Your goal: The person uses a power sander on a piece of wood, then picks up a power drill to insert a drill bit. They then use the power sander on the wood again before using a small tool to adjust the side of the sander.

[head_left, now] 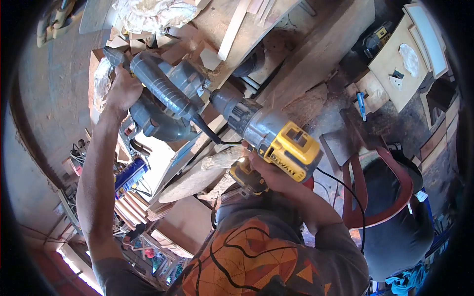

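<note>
My right hand [269, 170] is wrapped around the grip of a yellow and black DeWalt cordless drill [264, 130]. The drill points up and to the left, its tip right at the body of a dark corded circular saw [170, 84]. My left hand [124, 89] is closed on the front handle of that saw, at the upper left. The saw's ribbed rear grip slants down to the right, and a black cord leaves its end. Part of the saw's underside is hidden behind its housing.
Wood offcuts [210, 58] and a crumpled white bundle [153, 15] lie on the bench behind the saw. A reddish-brown chair frame [380, 217] stands at the right. A blue utility knife [361, 106] lies beyond it. A blue tube [131, 177] is below my left forearm.
</note>
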`<control>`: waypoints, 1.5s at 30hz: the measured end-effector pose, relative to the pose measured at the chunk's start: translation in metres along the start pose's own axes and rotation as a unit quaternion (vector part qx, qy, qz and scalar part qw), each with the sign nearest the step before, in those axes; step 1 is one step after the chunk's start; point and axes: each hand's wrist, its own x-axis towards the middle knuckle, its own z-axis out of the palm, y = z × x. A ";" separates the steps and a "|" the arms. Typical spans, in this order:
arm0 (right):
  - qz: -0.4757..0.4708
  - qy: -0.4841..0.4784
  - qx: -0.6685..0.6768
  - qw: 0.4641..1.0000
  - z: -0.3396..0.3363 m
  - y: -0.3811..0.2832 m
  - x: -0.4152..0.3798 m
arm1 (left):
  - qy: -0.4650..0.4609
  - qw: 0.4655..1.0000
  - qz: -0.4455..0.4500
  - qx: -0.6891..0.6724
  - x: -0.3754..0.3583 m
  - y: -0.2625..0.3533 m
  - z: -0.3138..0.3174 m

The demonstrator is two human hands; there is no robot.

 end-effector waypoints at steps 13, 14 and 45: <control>0.017 0.001 0.042 0.999 0.005 -0.002 0.003 | -0.137 0.871 0.272 0.386 0.103 -0.178 0.004; 0.016 0.002 0.043 0.999 0.005 -0.008 0.003 | -0.108 0.937 0.181 0.280 0.081 -0.137 0.005; 0.061 0.064 0.125 0.988 0.019 -0.015 -0.002 | 0.021 0.895 0.324 0.305 0.058 -0.103 0.008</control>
